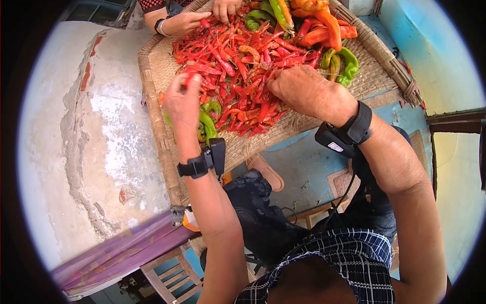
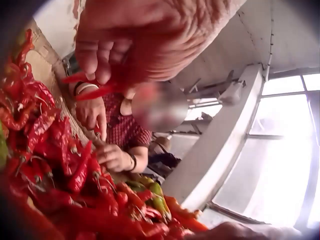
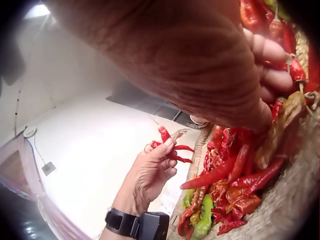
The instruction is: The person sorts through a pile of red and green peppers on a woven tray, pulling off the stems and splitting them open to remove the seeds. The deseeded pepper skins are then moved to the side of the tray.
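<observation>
Several red chili peppers are held in the left hand, its fingers curled round them above the left edge of the woven tray; the right wrist view shows the held peppers sticking out on both sides of the left hand. At the pile of red peppers, the right hand reaches in with bent fingers. In the right wrist view the right hand's fingers lie among red peppers, close to one pepper's stem; whether they pinch it cannot be told.
Another person's hands work at the tray's far left. Green peppers and large orange-red peppers lie at the right of the pile. A cracked wall stands left of the tray, a wooden stool below.
</observation>
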`<control>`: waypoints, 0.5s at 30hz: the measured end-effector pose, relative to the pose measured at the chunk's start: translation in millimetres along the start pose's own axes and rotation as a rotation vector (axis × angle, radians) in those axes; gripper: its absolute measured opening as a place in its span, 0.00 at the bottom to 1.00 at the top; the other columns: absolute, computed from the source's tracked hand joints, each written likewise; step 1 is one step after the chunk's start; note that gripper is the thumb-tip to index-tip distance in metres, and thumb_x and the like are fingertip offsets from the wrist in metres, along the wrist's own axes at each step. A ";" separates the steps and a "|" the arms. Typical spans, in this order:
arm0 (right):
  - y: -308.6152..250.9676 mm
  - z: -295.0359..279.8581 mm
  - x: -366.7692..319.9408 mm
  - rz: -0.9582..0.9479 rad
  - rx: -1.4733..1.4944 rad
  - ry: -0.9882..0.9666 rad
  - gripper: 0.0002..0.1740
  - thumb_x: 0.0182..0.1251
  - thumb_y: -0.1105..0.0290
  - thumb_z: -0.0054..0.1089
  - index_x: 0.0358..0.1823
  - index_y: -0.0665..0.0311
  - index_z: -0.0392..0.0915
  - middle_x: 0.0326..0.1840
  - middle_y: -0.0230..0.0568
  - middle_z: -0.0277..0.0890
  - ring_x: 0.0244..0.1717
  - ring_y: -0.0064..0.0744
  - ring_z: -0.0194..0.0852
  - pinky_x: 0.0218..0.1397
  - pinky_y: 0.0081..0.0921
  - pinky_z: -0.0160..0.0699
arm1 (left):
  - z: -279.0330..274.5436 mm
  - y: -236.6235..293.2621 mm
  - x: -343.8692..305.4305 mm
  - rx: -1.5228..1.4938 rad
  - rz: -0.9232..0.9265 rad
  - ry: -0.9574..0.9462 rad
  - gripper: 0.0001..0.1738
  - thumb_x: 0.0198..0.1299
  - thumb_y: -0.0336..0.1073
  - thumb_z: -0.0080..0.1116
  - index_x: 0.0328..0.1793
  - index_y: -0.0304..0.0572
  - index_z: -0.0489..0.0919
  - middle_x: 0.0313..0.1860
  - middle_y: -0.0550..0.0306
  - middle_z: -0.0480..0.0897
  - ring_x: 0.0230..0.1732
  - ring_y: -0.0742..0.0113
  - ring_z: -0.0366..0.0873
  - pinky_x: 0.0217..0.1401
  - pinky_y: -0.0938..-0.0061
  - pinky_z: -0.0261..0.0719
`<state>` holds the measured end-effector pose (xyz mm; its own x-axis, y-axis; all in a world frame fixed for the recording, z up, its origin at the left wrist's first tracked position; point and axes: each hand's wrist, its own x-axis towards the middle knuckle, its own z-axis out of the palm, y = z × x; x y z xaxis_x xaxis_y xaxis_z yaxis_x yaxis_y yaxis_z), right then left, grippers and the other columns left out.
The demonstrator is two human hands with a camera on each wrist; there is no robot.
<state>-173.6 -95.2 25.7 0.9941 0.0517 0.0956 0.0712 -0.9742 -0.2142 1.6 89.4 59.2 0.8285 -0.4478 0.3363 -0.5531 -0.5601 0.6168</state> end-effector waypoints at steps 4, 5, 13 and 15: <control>0.8 4.8 0.9 -0.015 -0.009 0.042 0.07 0.58 0.74 0.55 0.37 0.68 0.76 0.34 0.47 0.79 0.38 0.46 0.82 0.39 0.38 0.81 | -4.9 -40.7 16.1 0.770 0.270 0.683 0.22 0.58 0.35 0.64 0.57 0.36 0.77 0.43 0.50 0.81 0.33 0.63 0.79 0.40 0.73 0.77; 1.7 5.2 1.2 -0.017 -0.009 0.040 0.07 0.58 0.74 0.55 0.37 0.68 0.76 0.34 0.47 0.79 0.38 0.46 0.82 0.39 0.38 0.81 | -6.4 -45.9 10.1 0.673 0.331 0.635 0.25 0.56 0.31 0.62 0.61 0.36 0.74 0.49 0.42 0.79 0.39 0.54 0.81 0.48 0.66 0.78; -0.8 9.2 4.8 0.000 -0.081 0.053 0.07 0.56 0.71 0.58 0.34 0.64 0.82 0.33 0.42 0.82 0.38 0.40 0.84 0.39 0.33 0.82 | 21.9 -45.4 -50.4 0.499 0.437 -0.330 0.16 0.55 0.29 0.61 0.51 0.42 0.79 0.42 0.46 0.80 0.34 0.54 0.81 0.42 0.65 0.78; -0.8 9.8 6.1 -0.002 -0.074 0.062 0.07 0.56 0.71 0.58 0.34 0.64 0.82 0.32 0.42 0.82 0.38 0.40 0.84 0.39 0.34 0.82 | 19.3 -47.2 -46.9 0.468 0.395 -0.327 0.13 0.55 0.29 0.61 0.48 0.41 0.79 0.40 0.46 0.80 0.33 0.53 0.80 0.40 0.66 0.78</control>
<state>-166.8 -92.0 16.9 0.9867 0.0422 0.1569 0.0648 -0.9877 -0.1420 -12.9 123.4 0.6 0.5287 -0.8259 0.1959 -0.8485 -0.5204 0.0959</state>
